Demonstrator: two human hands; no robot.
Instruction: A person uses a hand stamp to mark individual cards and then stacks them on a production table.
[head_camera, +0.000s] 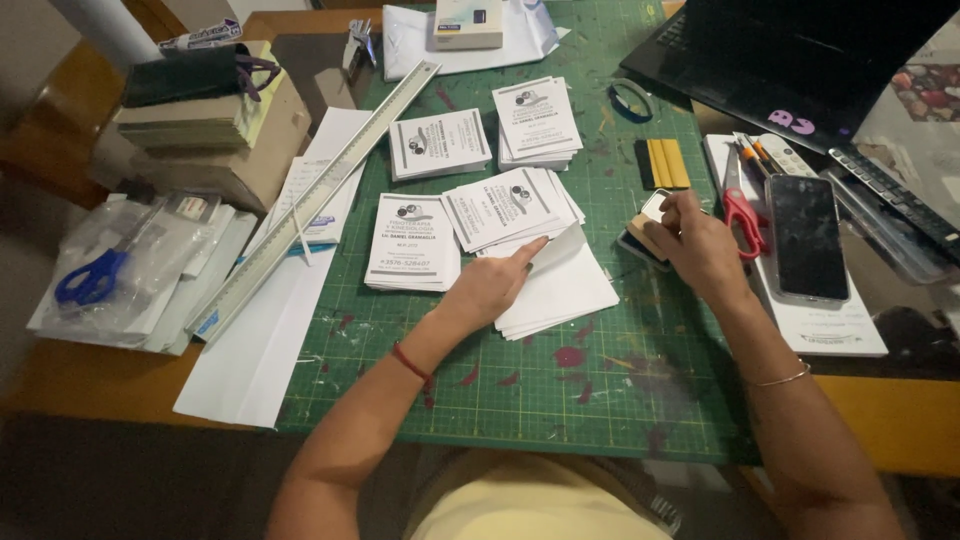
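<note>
1. Left hand (487, 290): centre of the frame, fingers loosely curled, index finger extended and pressing on a stack of blank white sheets (560, 285); nothing gripped. A red cord bracelet (410, 362) sits on its wrist.
2. Right hand (700, 245): right of centre, fingers closed around a small block-shaped stamp (647, 228), which rests over a dark ink pad (632, 248) on the mat.
3. Green cutting mat (560, 390): covers the middle of the table (900, 420), paint-stained, carries the cards.
4. Fanned pile of printed cards (510, 207): just above the left hand, overlapping the blank sheets.
5. Neat stack of printed cards (412, 240): left of the fanned pile; two more stacks in the upper centre, one (438, 143) and another (537, 120).
6. Metal ruler (320, 195): diagonal, from upper centre to lower left, lying over white paper.
7. Blue-handled scissors (92, 280): far left, inside clear plastic.
8. Red-handled scissors (742, 215): just right of the right hand.
9. Smartphone (806, 237): right side, screen dark, lying on a white booklet.
10. Laptop (800, 60): upper right, dark.
11. Yellow squeegee (664, 163): above the right hand, on the mat.
</note>
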